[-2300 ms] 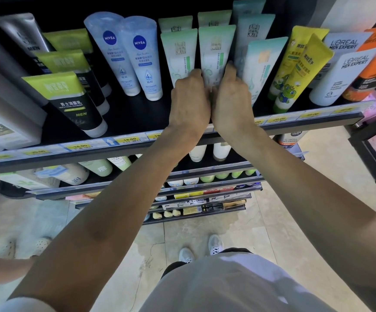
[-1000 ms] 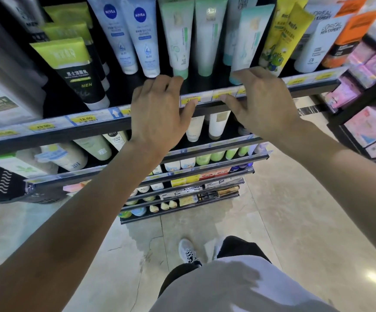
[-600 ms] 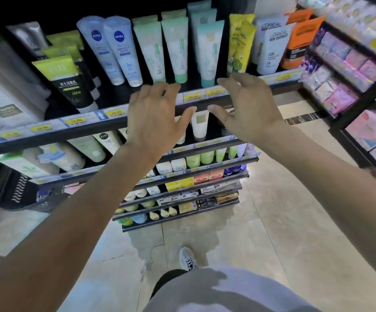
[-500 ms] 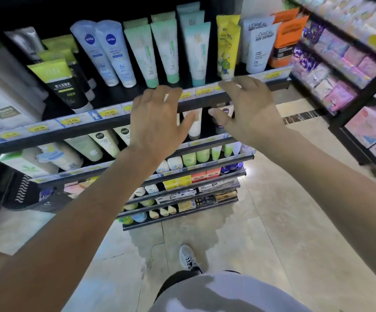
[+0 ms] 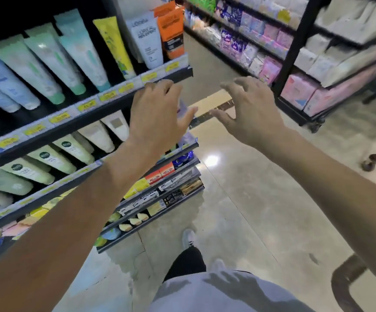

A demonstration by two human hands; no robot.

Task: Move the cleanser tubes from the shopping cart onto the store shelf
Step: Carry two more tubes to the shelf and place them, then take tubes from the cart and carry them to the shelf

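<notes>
While the cleanser tubes (image 5: 47,64) are stood side by side on the upper store shelf (image 5: 115,102), caps down and leaning back, none of them is held. Pale green and teal tubes are ranged in the middle of the row, a blue-and-white tube (image 5: 0,79) is seen at the left, and a yellow tube (image 5: 115,46), a white L'Oreal Men Expert tube (image 5: 146,41) and an orange tube (image 5: 171,34) are set towards the shelf's right end. Yellow price labels (image 5: 107,95) are fixed along the front rail.

Both hands are held out in the air, palms down, with nothing grasped. The left hand (image 5: 157,118) is seen in front of the shelf's right end, fingers loosely spread; whether the rail is touched cannot be told. The right hand (image 5: 250,111) is held out over the aisle floor (image 5: 250,210), fingers spread and slightly bent.

More tubes are laid on the lower shelves (image 5: 74,149). Pink and white packs (image 5: 272,66) are stacked on a second rack across the aisle. A dark curved bar (image 5: 349,287), possibly the shopping cart's, is seen at the lower right.
</notes>
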